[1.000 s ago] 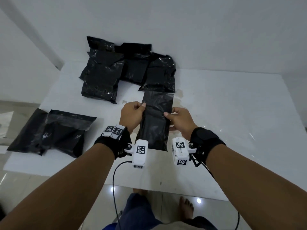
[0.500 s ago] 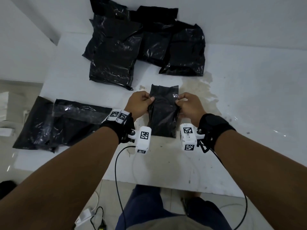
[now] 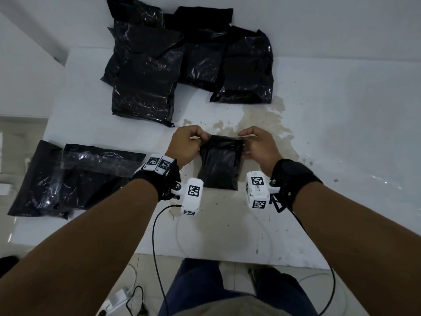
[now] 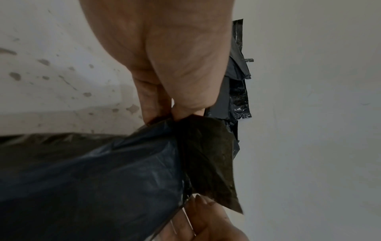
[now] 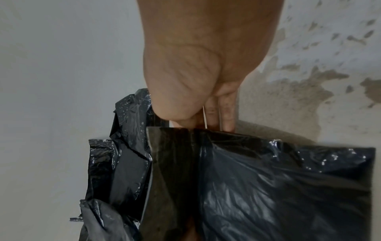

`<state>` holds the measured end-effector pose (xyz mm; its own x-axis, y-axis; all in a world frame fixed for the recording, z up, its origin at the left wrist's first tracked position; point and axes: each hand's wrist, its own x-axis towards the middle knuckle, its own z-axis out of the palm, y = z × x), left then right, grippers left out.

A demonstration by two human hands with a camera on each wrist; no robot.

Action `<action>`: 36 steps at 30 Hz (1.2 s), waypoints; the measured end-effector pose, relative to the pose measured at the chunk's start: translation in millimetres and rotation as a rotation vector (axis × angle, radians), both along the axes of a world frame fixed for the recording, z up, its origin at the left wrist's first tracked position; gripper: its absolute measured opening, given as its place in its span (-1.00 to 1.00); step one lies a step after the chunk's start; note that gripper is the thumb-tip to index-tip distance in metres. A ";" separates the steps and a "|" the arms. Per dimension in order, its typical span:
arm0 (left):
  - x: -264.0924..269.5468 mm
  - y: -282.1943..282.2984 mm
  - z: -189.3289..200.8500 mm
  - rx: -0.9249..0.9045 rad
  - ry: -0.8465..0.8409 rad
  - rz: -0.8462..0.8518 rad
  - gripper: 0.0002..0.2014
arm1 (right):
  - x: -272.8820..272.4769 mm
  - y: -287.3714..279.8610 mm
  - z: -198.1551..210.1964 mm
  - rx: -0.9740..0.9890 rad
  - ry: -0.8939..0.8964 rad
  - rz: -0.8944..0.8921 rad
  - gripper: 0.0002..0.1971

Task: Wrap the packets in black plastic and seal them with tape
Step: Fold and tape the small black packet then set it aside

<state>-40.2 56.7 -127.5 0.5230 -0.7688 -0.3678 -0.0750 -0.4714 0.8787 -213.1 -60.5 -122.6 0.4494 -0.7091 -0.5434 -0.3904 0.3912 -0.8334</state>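
Black plastic is already round the packet (image 3: 219, 165) in hand, which sits on the white table (image 3: 330, 137) between the two wrists, near its front edge. The left hand (image 3: 185, 144) pinches the far left corner of the wrap between thumb and fingertips; the right hand (image 3: 258, 145) pinches the far right corner the same way, so both hands are closed on the plastic. The flap between them runs taut across the far end.

My reading is that the step in hand is folding this end flap over — the wrist views show a loose triangular ear of plastic (image 4: 210, 156) at the left corner. To do it well, keep even tension from both corners so the fold lies square to the packet's sides, tuck the ear in flat before pressing down, and press the crease against the packet itself rather than the table. A slack corner would likely bunch and leave the tape nothing flat to grip.

No tape roll shows in any view, so one hand may have to keep the fold pinned while the other fetches it. Finished-looking bundles (image 3: 145, 76) lie at the far side, with more black packets (image 3: 70, 179) at the left edge.
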 end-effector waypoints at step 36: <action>-13.7 -10.3 5.6 0.050 0.187 -0.054 -0.58 | -8.9 -3.5 -1.1 0.055 -0.007 0.233 -0.78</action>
<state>-54.0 46.4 -121.9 0.4002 -0.7725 -0.4930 0.0607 -0.5144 0.8554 -222.0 -63.9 -123.7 0.6014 -0.5550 -0.5747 -0.4696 0.3363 -0.8163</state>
